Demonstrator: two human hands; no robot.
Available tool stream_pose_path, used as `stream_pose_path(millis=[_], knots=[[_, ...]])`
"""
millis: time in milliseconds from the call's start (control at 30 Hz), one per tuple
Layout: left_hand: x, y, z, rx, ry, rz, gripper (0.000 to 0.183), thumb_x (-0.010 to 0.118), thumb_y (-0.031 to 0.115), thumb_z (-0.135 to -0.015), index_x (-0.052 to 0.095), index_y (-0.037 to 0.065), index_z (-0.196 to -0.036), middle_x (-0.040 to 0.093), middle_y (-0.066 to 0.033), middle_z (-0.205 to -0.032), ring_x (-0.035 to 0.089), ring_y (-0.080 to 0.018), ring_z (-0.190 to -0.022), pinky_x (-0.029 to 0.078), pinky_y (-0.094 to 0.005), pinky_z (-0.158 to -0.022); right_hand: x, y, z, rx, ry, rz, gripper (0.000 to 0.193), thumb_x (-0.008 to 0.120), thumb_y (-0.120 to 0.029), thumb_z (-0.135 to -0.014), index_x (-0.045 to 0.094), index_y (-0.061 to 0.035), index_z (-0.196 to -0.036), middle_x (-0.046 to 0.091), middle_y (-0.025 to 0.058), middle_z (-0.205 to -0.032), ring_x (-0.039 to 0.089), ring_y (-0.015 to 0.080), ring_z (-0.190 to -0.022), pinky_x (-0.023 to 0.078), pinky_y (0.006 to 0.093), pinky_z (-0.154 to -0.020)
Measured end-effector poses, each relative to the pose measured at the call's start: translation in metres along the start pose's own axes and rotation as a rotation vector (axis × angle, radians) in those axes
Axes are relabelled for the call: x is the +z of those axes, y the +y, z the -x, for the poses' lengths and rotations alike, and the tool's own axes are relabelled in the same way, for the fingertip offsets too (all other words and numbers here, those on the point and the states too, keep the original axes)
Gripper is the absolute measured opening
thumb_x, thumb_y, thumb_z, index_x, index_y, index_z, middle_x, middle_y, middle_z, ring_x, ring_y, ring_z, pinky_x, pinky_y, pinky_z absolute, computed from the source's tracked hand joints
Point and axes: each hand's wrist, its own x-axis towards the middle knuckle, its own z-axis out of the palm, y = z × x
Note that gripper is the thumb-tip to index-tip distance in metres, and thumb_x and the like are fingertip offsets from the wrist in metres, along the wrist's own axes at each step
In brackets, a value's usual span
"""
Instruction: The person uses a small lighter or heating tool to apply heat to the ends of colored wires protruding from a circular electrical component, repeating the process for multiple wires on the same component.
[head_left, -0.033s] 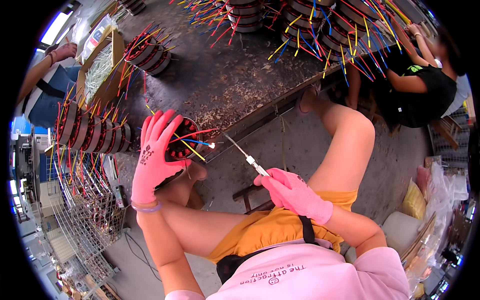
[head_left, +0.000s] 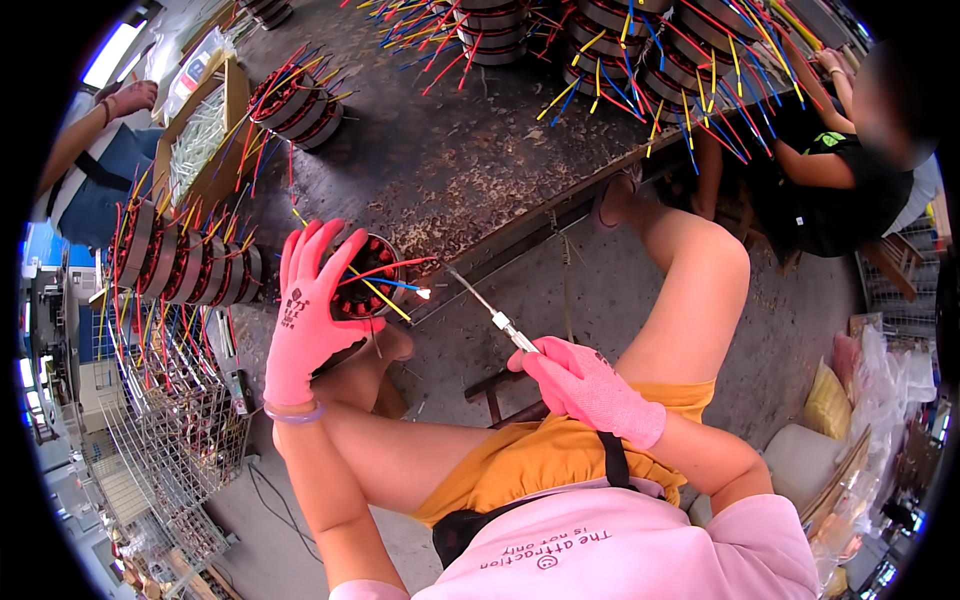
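Observation:
My left hand (head_left: 312, 310), in a pink glove, has its fingers stretched out and spread. It rests against the side of a motor stator (head_left: 383, 252) near the table edge, its thumb along the near side. Red, yellow and blue wires (head_left: 398, 283) stick out of this stator to the right; the blue one ends in a bright whitish-orange spot. My right hand (head_left: 590, 388), also gloved in pink, is closed around a slim tool (head_left: 508, 326) with a white collar and a long thin metal shaft. The shaft's tip lies close to the red wire's end; contact is unclear.
Stacked stators with coloured wires stand on the worn dark table (head_left: 440, 170), at back (head_left: 600, 45) and left (head_left: 185, 255). A cardboard box (head_left: 232, 105) holds white sleeves. Wire racks (head_left: 150, 440) stand at left. Co-workers sit at right (head_left: 830, 190) and stand at left (head_left: 95, 180).
My hands, the stator and the tool look unmoved. The co-worker's head at the right has shifted forward, and the left co-worker's gloved hand has moved slightly.

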Motion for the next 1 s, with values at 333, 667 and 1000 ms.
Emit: stream_pose_path(millis=[333,667,1000], knots=[[-0.001,-0.004,-0.001,-0.014,0.016,0.009,0.097,0.088,0.022,-0.051,0.053,0.013,-0.140,0.052,-0.0091,-0.141,0.039,-0.0334,-0.140,0.023,-0.0510,-0.121,0.002,-0.004,0.003,0.002,-0.005,0.017,0.032,0.049,-0.030,-0.103,0.062,-0.0035,-0.114,0.046,-0.0016,-0.060,0.037,0.0048,-0.047,0.028,0.0231,-0.044],[-0.002,-0.005,0.001,-0.019,-0.005,-0.018,0.096,0.088,0.023,-0.053,0.052,0.014,-0.141,0.052,-0.0093,-0.142,0.039,-0.0333,-0.141,0.024,-0.0510,-0.121,0.001,-0.008,0.004,0.017,-0.024,0.073,0.030,0.049,-0.027,-0.104,0.061,-0.0010,-0.111,0.049,-0.0008,-0.066,0.045,0.0065,-0.054,0.037,0.0249,-0.051],[-0.001,-0.006,0.001,-0.010,-0.002,-0.026,0.096,0.088,0.024,-0.053,0.052,0.014,-0.142,0.052,-0.0098,-0.142,0.039,-0.0330,-0.141,0.024,-0.0516,-0.121,0.001,-0.006,0.005,0.002,-0.023,0.045,0.028,0.049,-0.025,-0.105,0.061,-0.0012,-0.111,0.048,-0.0015,-0.065,0.044,0.0056,-0.054,0.036,0.0246,-0.051]])
